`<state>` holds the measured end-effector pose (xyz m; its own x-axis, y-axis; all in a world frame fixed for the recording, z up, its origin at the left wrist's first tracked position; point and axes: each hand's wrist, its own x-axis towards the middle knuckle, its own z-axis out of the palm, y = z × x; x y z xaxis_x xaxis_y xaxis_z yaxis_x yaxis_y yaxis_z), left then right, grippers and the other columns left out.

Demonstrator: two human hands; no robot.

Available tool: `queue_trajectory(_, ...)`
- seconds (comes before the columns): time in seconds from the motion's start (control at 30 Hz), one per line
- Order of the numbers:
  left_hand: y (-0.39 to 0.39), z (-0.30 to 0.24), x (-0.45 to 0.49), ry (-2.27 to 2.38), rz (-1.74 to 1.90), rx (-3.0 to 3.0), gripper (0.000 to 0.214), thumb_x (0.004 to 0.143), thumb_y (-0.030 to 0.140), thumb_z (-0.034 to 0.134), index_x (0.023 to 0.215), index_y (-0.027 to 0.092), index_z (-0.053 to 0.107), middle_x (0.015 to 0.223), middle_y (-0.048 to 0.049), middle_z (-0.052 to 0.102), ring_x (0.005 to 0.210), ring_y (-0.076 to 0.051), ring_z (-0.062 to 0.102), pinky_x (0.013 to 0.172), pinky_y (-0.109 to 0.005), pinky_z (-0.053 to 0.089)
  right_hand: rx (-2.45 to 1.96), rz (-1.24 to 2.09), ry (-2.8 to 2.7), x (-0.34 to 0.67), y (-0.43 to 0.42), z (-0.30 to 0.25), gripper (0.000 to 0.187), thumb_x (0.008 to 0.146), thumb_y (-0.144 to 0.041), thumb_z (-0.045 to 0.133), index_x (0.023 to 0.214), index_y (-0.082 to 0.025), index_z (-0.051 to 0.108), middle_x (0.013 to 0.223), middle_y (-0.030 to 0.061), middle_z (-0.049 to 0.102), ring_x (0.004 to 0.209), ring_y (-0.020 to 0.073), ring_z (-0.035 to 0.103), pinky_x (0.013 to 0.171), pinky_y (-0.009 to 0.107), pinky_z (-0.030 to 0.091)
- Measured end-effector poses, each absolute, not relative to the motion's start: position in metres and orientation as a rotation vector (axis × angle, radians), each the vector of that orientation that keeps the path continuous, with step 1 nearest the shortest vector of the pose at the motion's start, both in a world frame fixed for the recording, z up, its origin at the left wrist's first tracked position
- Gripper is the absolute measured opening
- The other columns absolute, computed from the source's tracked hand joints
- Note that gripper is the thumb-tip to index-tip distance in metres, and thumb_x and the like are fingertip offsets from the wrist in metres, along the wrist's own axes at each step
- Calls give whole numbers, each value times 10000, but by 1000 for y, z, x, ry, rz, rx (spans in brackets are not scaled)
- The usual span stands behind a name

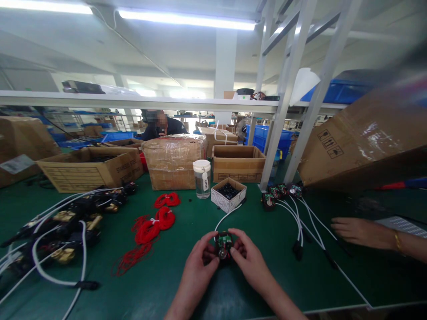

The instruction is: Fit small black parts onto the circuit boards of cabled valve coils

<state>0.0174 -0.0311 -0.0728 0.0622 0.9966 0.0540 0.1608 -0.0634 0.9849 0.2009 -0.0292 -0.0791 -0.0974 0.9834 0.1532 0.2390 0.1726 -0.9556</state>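
My left hand and my right hand grip a small black housing with a green circuit board from its two sides, fingers and thumbs closed on it. A round, shiny metallic part shows at its near end. From its far side a white cable curves up toward a white box of small black parts. To the right lie several similar circuit board units with white cables ending in black connectors. Bundles of red wire lie left of my hands.
Black-and-brass assemblies with white cables cover the left of the green table. Cardboard boxes and a clear lidded jar stand behind. A metal frame rises at right. Another person's hand rests on the table far right.
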Motion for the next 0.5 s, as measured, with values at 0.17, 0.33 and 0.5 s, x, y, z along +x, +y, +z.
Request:
queue_trajectory(0.17,-32,-67,16,1229,1128,1386,481,760,311,618,1228,199,641,879,-35,671,809,-196,645,792,-328,519,-1243,945,-1564,200,-29,-76,445,840,-189,523,1276,-248,594,922,17,598,778,172,597,730,307,492)
queue_trajectory(0.33,-23,-63,16,1272,1140,1406,418,836,462,587,1150,203,687,989,-69,727,907,-228,662,855,-348,510,-1263,906,-1560,200,-25,-63,342,856,-237,537,1177,-244,653,918,26,602,786,175,601,711,297,496)
queue_trajectory(0.5,-13,-57,18,1340,1161,1448,346,771,443,645,999,197,730,882,-54,727,833,-230,660,787,-336,511,-1273,834,-1571,200,-15,-57,214,859,-269,541,1006,-233,692,882,21,596,790,176,597,712,292,485)
